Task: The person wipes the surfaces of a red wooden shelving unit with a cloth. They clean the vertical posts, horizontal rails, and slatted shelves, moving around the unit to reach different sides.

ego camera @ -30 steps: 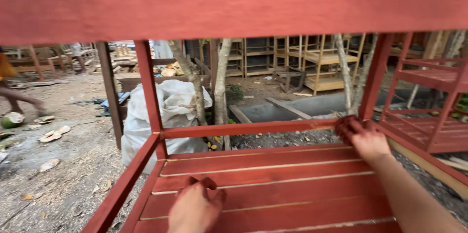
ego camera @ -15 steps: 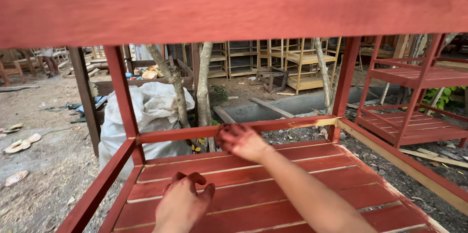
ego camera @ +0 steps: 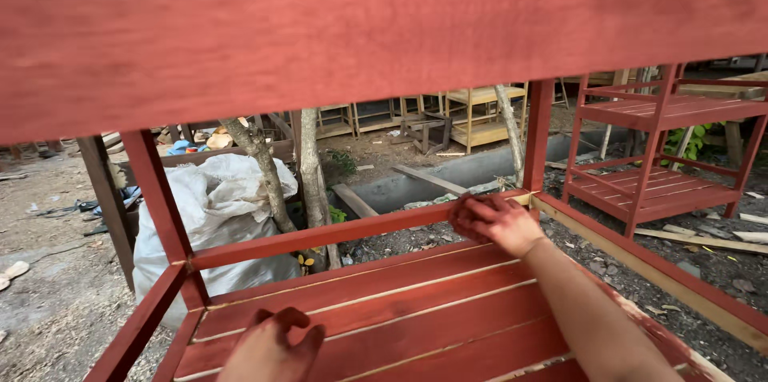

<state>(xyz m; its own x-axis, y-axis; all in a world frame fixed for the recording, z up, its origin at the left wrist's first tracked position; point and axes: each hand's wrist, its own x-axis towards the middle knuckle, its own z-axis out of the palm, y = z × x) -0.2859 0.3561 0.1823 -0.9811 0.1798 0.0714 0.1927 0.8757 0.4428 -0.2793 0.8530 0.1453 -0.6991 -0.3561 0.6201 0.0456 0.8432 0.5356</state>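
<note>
Right hand (ego camera: pixel 494 222) red-stained, fingers (ego camera: pixel 472 214) curled down over the back rail (ego camera: pixel 336 232) of the red slatted shelf (ego camera: pixel 400 314), pressing on it near the right corner post (ego camera: pixel 538 136); whether a cloth sits beneath, cannot tell. Left hand (ego camera: pixel 270 346) low in view, fingers bent and resting on the front slats, palm hidden, clasping nothing visible. Beyond the rail, just behind the left post (ego camera: pixel 160 198), a bulging white sack (ego camera: pixel 210 214), full and closed, contents hidden. Beside it two thin tree trunks (ego camera: pixel 310 166). Farther right, a second red rack (ego camera: pixel 664 150) on gravel; farther back, unpainted wooden racks (ego camera: pixel 480 114).
</note>
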